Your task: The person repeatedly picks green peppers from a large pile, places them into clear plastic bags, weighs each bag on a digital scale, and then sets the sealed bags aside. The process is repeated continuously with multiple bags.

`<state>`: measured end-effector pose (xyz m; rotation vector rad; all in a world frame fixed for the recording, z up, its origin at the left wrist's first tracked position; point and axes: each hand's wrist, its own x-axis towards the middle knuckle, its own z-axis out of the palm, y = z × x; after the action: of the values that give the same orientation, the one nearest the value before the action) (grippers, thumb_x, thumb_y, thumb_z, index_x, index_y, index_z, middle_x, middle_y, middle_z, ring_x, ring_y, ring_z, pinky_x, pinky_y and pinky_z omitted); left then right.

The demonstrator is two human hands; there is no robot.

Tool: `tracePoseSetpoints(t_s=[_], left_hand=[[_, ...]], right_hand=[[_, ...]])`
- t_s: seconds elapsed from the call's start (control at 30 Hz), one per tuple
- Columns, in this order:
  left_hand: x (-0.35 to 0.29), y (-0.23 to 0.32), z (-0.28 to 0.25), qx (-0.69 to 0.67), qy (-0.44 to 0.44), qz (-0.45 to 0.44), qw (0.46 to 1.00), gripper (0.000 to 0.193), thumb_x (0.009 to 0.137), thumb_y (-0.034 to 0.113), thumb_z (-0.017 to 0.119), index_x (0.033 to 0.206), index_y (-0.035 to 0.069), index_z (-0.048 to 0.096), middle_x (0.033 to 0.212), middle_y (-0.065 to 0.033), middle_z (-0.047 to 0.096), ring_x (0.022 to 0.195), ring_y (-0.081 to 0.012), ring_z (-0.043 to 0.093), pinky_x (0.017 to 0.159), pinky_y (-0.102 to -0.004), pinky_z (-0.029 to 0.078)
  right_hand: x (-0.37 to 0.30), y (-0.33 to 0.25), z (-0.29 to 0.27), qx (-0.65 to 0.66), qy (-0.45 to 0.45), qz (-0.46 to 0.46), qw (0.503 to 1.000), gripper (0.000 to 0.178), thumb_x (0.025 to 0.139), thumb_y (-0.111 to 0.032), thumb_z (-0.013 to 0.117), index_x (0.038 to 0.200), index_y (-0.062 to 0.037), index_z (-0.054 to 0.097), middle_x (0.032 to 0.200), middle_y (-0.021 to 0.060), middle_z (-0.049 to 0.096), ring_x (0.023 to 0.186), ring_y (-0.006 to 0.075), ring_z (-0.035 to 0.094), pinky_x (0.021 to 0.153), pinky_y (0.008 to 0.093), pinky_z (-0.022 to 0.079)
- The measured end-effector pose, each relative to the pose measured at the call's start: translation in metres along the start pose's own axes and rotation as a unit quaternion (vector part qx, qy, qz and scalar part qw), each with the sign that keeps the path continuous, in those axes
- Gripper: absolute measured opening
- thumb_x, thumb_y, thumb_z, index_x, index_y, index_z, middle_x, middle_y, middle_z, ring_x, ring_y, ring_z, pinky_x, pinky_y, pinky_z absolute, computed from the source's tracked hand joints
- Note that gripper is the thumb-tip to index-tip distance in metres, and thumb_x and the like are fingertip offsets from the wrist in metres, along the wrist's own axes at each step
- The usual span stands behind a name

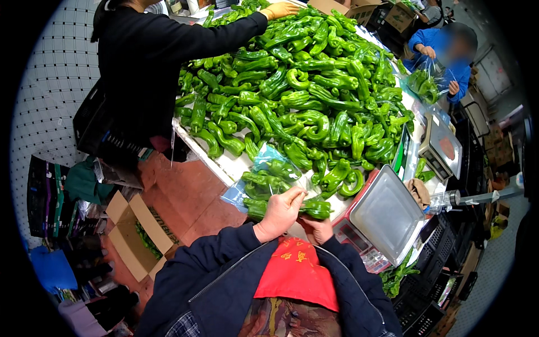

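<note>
My left fingers (294, 194) pinch, seemingly, the clear bag (268, 182) just ahead; what my right fingers (312, 226) grip, I can't tell. A slack pinch could spill its peppers (283, 169).

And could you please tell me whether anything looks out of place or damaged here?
I see no clear damage. One slight oddity is the crumpled brown cloth beside the red scale with a metal pan; it looks out of place near the glossy green peppers.

Two scales (387, 210), at three and four o'clock; two held plastic bags (269, 156), centre and two o'clock; peppers (338, 82) too many to count.
</note>
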<state>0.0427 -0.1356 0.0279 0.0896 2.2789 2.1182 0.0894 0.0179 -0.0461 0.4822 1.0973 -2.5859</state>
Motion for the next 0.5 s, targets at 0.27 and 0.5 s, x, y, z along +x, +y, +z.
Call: tracePoseSetpoints(t_s=[0.27, 0.5], left_hand=[[0.002, -0.008, 0.003, 0.063, -0.003, 0.074, 0.995, 0.014, 0.093, 0.013, 0.064, 0.101, 0.004, 0.069, 0.085, -0.0212, 0.068, 0.077, -0.0383, 0.068, 0.064, -0.0387, 0.052], [0.000, -0.005, -0.015, 0.037, -0.084, -0.045, 0.995, 0.017, 0.095, 0.007, 0.058, 0.106, -0.003, 0.068, 0.085, -0.0085, 0.071, 0.076, -0.0068, 0.061, 0.067, -0.0261, 0.051]], right_hand=[[0.066, 0.042, -0.001, -0.265, -0.114, -0.054, 0.956, 0.030, 0.084, 0.002, 0.070, 0.113, -0.0022, 0.064, 0.105, 0.0069, 0.065, 0.100, 0.0179, 0.063, 0.083, 0.0319, 0.053], [0.033, -0.012, 0.032, -0.233, -0.141, -0.042, 0.961, 0.043, 0.090, -0.006, 0.066, 0.131, -0.0041, 0.056, 0.107, 0.0076, 0.066, 0.103, 0.0182, 0.063, 0.087, 0.0323, 0.053]])
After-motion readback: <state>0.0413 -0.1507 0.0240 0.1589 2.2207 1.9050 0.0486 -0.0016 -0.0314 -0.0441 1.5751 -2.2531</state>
